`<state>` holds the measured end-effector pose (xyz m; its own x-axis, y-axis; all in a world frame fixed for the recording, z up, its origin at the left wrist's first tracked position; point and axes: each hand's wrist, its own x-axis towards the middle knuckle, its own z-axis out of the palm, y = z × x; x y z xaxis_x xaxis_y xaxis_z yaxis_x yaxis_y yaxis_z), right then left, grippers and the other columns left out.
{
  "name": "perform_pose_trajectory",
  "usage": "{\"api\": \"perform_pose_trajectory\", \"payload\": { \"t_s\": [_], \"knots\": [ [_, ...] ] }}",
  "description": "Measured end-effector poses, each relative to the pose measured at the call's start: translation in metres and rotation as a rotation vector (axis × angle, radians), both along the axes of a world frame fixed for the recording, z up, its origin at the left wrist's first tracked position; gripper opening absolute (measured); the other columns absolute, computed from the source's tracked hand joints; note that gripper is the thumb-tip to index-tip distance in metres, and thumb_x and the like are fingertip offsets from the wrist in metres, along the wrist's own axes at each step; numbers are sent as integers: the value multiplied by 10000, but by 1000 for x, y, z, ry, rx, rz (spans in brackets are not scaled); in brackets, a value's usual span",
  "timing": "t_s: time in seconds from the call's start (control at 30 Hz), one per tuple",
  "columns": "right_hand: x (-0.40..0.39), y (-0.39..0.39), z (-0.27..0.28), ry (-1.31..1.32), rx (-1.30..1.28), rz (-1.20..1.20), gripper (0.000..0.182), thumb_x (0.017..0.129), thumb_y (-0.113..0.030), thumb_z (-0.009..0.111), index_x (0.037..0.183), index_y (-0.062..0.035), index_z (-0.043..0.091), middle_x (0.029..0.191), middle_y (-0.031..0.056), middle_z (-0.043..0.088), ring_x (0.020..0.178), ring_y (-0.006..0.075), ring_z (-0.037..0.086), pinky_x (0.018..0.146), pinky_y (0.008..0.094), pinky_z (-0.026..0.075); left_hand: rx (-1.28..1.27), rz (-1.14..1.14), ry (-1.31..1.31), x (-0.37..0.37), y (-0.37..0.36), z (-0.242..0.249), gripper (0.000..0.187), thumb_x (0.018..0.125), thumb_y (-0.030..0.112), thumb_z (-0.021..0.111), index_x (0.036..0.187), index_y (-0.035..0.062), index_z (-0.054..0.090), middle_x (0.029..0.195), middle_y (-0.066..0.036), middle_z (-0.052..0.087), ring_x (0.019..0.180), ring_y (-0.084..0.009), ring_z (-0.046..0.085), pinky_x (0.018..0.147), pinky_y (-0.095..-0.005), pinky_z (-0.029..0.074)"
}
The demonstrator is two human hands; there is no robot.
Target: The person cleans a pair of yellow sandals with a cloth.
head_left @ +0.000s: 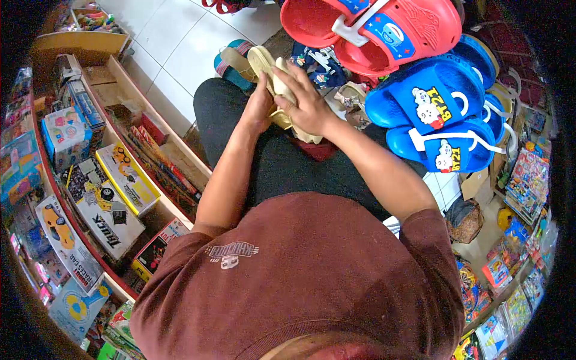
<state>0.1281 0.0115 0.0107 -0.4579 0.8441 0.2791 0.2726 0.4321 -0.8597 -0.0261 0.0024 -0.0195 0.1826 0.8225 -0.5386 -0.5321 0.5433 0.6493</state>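
A pair of cream sandals (pixel 261 62) is upright between my two hands, soles and sides pressed close together. My left hand (pixel 257 108) closes on the pair from the left, thumb along its edge. From the right, my right hand (pixel 307 103) wraps over the other side with its fingers bent across the top. Under my hands, another cream shoe (pixel 305 134) rests in my lap. Just beyond them lies a teal striped slipper (pixel 235 77), partly hidden behind the pair. Dark blue patterned footwear (pixel 318 63) lies beyond my right fingers.
Red clogs (pixel 414 27) joined by a white hanger are at the upper right. Blue slippers (pixel 414 102) with cartoon dogs hang below them. Toy boxes (pixel 102 204) fill the wooden shelf (pixel 174 204) on the left. A white tiled floor (pixel 180 36) lies ahead.
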Motion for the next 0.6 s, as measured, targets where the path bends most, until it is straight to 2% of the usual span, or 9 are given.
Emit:
{"api": "perform_pose_trajectory", "payload": {
  "t_s": [0.1,0.2,0.3,0.37,0.4,0.43,0.5,0.57,0.6],
  "knots": [
    [-6,-9,9,34,7,-67,589,936,-309,594,1445,-92,392,1444,274,337,1367,433,316,1131,465,266,201,-131,161,2,-3,0,458,1049,338,381,1404,49,405,1259,-113,570,1116,-216,578,964,-358,471],
    [-9,-6,4,27,62,-263,623,924,-287,616,1433,-36,357,1407,276,364,1313,435,367,1102,468,295,445,-307,342,15,-7,9,425,1055,297,382,1390,41,433,1225,-51,572,1095,-151,551,951,-306,452],
    [-7,8,8,95,134,-426,530,933,-243,597,1360,-3,395,1316,234,448,1245,390,437,1059,450,341,302,-219,238,24,-11,-1,431,1048,309,408,1370,26,454,1198,-35,583,1061,-139,553,928,-296,456],
    [8,16,47,237,-403,-342,507,939,-255,587,1342,-2,409,1300,218,470,1230,372,455,1048,446,353,322,-336,353,23,-11,-11,420,1043,319,428,1337,24,478,1147,-37,594,1010,-121,546,895,-287,462],
    [13,21,46,286,-454,-292,513,960,-243,544,1376,10,380,1362,228,430,1287,381,405,1085,451,312,376,-368,417,27,-10,2,412,1042,317,432,1329,26,483,1135,-37,595,1000,-117,544,888,-286,464],
    [12,21,38,244,-272,-316,526,965,-232,529,1396,14,354,1391,232,402,1310,385,378,1100,452,290,430,-398,484,28,-10,9,405,1041,315,436,1322,27,487,1122,-38,597,990,-113,542,881,-284,466],
    [4,14,9,164,86,-355,552,976,-209,499,1436,22,301,1448,241,346,1358,391,324,1130,455,244,357,-365,441,22,-12,-14,411,1044,350,409,1291,37,507,1070,-40,610,941,-119,563,839,-289,484],
    [2,13,4,81,157,-210,651,984,-178,461,1514,3,128,1551,256,170,1451,391,165,1179,447,139,287,-318,414,13,-11,-29,473,1043,414,368,1279,32,519,1045,-47,623,908,-133,584,812,-297,495],
    [0,12,6,76,120,-154,663,981,-166,465,1519,-3,113,1560,260,141,1460,386,135,1184,445,123,275,-288,421,11,-11,-23,530,1042,465,335,1267,26,529,1032,-55,633,890,-142,599,796,-303,501]
  ]
}}
